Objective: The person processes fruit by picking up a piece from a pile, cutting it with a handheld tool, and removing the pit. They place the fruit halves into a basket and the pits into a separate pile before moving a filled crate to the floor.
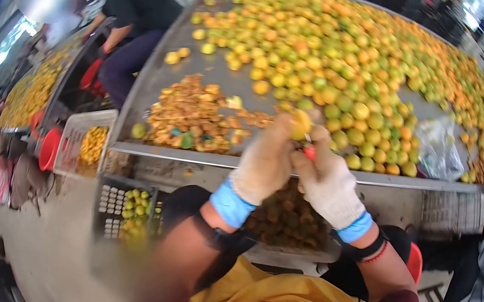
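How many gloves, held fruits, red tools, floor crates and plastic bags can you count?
Gloves: 2, left and right
Held fruit: 1
Red tool: 1
Floor crates: 2, white and dark
Plastic bag: 1
Total: 7

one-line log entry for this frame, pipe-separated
left hand: gloved, holds yellow fruit | right hand: gloved, grips red-handled tool at fruit | table: fruit heap, peel pile | person at far left
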Demonstrator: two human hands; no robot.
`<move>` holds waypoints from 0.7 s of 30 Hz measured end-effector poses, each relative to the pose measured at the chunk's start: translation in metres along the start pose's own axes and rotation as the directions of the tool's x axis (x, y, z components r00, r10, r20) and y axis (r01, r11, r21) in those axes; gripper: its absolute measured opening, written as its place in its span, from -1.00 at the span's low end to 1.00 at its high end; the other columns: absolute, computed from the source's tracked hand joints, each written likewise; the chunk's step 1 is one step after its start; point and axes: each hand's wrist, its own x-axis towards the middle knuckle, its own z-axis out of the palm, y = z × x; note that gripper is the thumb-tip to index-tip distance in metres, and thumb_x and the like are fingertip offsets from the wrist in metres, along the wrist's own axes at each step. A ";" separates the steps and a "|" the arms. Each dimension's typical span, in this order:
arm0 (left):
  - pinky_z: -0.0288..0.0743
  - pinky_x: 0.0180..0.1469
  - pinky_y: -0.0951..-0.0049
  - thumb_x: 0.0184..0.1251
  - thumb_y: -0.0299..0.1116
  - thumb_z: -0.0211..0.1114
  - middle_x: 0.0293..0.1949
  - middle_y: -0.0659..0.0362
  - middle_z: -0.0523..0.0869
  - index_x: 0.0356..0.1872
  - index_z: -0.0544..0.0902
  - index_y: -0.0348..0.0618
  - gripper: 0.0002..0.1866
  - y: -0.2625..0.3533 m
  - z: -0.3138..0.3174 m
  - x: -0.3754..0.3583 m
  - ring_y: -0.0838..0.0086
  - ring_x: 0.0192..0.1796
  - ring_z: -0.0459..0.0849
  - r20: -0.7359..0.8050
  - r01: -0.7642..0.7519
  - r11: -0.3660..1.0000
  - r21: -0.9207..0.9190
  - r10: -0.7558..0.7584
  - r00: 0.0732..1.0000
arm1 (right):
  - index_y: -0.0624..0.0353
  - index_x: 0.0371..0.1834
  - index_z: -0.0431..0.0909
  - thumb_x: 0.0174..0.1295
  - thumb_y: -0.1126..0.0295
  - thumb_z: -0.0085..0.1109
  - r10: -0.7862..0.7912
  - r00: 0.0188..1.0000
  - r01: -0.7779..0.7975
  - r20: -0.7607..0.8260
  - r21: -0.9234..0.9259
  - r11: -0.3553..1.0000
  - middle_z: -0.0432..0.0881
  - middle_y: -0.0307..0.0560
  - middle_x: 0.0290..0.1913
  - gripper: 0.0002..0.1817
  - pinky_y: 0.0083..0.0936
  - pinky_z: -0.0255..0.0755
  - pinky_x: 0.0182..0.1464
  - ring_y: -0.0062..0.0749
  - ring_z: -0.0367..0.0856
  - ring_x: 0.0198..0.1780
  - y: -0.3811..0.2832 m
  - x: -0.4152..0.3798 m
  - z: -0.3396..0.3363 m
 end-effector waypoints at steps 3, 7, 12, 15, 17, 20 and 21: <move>0.34 0.54 0.09 0.65 0.22 0.08 0.25 -0.07 0.69 0.43 0.44 -0.37 -0.23 0.005 0.008 0.003 0.11 0.39 0.55 0.042 0.082 0.997 0.010 -0.083 0.996 | 0.26 0.50 0.37 0.47 0.17 0.25 0.026 0.999 -0.029 -0.027 -0.106 0.994 0.67 0.03 -0.50 -0.37 -0.28 0.60 -0.38 -0.18 0.76 -0.47 0.012 0.003 -0.006; 0.41 0.44 0.11 0.73 0.11 0.02 0.22 -0.08 0.67 0.40 0.45 -0.31 -0.37 -0.003 0.008 0.011 0.16 0.32 0.60 0.056 0.059 0.998 0.010 -0.059 0.997 | 0.17 0.34 0.45 0.45 0.11 0.24 -0.056 0.998 0.052 -0.012 -0.235 0.971 0.70 0.11 -0.46 -0.48 -0.12 0.61 -0.38 0.05 0.77 -0.39 0.024 0.008 -0.020; 0.44 0.43 0.07 0.74 0.11 -0.03 0.16 -0.12 0.70 0.42 0.43 -0.27 -0.38 -0.016 0.009 0.015 0.09 0.29 0.61 -0.039 0.048 0.988 0.147 -0.043 0.998 | 0.11 0.13 0.49 0.47 0.11 0.18 -0.064 0.998 0.068 0.024 -0.279 0.958 0.69 0.09 -0.47 -0.64 -0.05 0.61 -0.40 0.08 0.75 -0.39 0.029 0.005 -0.026; 0.46 0.42 0.04 0.74 0.11 -0.04 0.13 -0.13 0.71 0.41 0.43 -0.30 -0.37 -0.019 0.013 0.014 0.06 0.26 0.63 -0.086 0.046 0.978 0.202 -0.029 0.996 | 0.10 0.07 0.49 0.48 0.10 0.17 -0.105 0.994 0.092 -0.024 -0.312 0.946 0.69 0.07 -0.46 -0.66 -0.05 0.60 -0.41 0.08 0.74 -0.41 0.027 0.001 -0.025; 0.47 0.41 0.02 0.73 0.12 -0.04 0.10 -0.13 0.72 0.38 0.44 -0.33 -0.36 -0.021 0.014 0.013 0.04 0.22 0.64 -0.110 0.052 0.973 0.224 -0.028 0.994 | 0.13 0.04 0.52 0.47 0.07 0.17 0.004 0.998 0.011 0.062 -0.228 0.974 0.70 0.11 -0.42 -0.65 -0.04 0.62 -0.37 0.11 0.75 -0.37 0.028 0.000 -0.025; 0.48 0.39 0.15 0.74 0.10 -0.02 0.07 -0.04 0.77 0.32 0.51 -0.37 -0.37 -0.020 0.010 0.010 0.14 0.20 0.70 -0.043 0.161 0.986 -0.044 -0.163 0.986 | 0.17 -0.02 0.56 0.48 0.05 0.17 -0.013 0.998 0.020 0.058 -0.121 0.992 0.71 0.16 -0.40 -0.63 -0.03 0.64 -0.31 0.15 0.76 -0.31 0.039 -0.008 -0.015; 0.49 0.39 0.16 0.74 0.11 -0.01 0.04 -0.05 0.78 0.32 0.51 -0.37 -0.37 -0.020 0.013 0.010 0.13 0.18 0.70 -0.040 0.172 0.982 -0.075 -0.175 0.984 | 0.17 -0.02 0.56 0.48 0.05 0.17 -0.009 0.998 0.016 0.058 -0.119 0.993 0.71 0.16 -0.40 -0.63 -0.03 0.64 -0.31 0.15 0.76 -0.31 0.038 -0.009 -0.016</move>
